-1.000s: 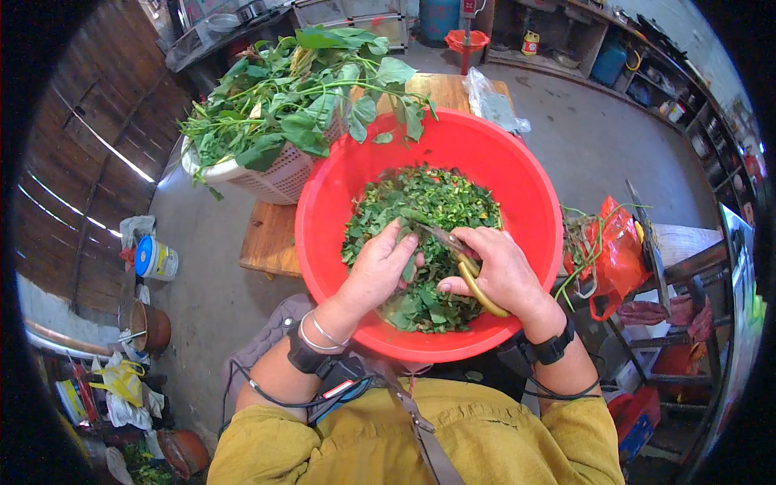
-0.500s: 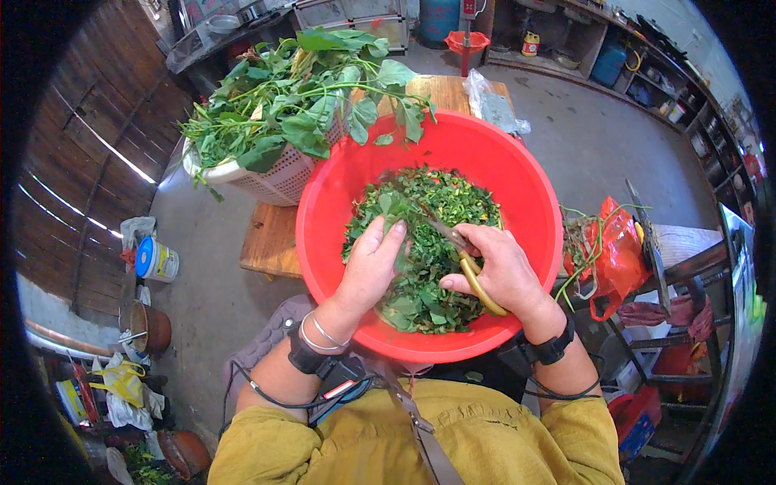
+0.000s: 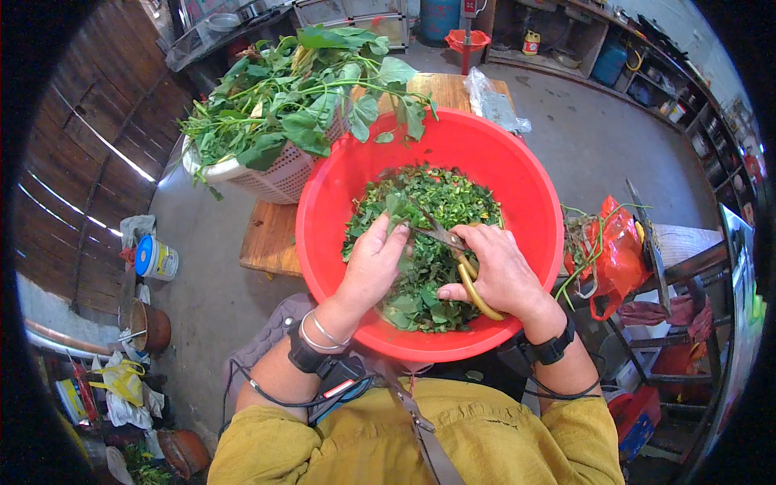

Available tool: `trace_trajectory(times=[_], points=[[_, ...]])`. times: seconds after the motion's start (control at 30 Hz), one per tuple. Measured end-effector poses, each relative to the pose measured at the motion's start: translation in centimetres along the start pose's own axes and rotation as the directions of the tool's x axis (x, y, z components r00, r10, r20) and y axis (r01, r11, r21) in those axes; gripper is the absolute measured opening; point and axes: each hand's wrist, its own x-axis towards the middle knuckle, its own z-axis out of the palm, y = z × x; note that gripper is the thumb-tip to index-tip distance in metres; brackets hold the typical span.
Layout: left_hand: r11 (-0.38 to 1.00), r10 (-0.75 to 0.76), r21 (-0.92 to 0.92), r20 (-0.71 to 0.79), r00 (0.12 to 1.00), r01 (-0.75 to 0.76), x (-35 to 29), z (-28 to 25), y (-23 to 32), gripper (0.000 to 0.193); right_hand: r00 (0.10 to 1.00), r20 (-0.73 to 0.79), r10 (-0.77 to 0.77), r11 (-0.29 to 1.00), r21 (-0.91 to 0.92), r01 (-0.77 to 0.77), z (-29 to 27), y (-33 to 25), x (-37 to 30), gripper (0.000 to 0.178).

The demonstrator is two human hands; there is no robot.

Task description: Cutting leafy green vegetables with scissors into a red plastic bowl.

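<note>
From above, you have open room over the chopped greens (image 3: 449, 190), and also along the right inner wall of the red basin (image 3: 521, 198). Between your left hand (image 3: 373, 257) and your right hand (image 3: 503, 271), the scissors (image 3: 441, 234) occupy the gap. At the far left, the white basket (image 3: 283, 174) stands close to the basin, and its leafy stems (image 3: 311, 101) reach over the rim, obstructing this side. On your right, the red plastic bag (image 3: 621, 250) narrows the passage outside the basin.
</note>
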Motion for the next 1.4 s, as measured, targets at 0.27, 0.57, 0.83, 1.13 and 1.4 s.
trace_trajectory(times=[0.27,0.57,0.83,1.13,1.4], points=[[0.995,-0.026,0.103,0.109,0.994,0.015,-0.2,-0.2,0.2,0.021,1.0,0.011,0.026,0.998,0.053,-0.026,0.0,-0.1,0.1,0.069],[0.988,0.082,0.12,0.144,0.986,-0.099,-0.2,-0.1,0.7,0.02,0.984,-0.022,0.178,0.976,0.134,-0.173,-0.4,-0.4,0.1,0.051],[0.989,0.071,-0.129,0.018,0.997,-0.068,0.0,-0.2,-0.2,0.018,0.998,-0.016,0.059,0.995,0.08,-0.058,-0.1,0.0,0.3,0.062],[0.989,-0.068,-0.118,0.143,0.987,0.085,0.4,-0.6,-0.5,0.019,1.0,0.007,0.016,0.999,0.04,-0.016,-0.2,-0.2,0.1,0.066],[0.995,0.062,-0.086,0.036,0.997,-0.059,0.3,0.0,-0.2,0.02,0.995,-0.004,0.096,0.993,0.074,-0.096,-0.4,-0.6,0.2,0.054]])
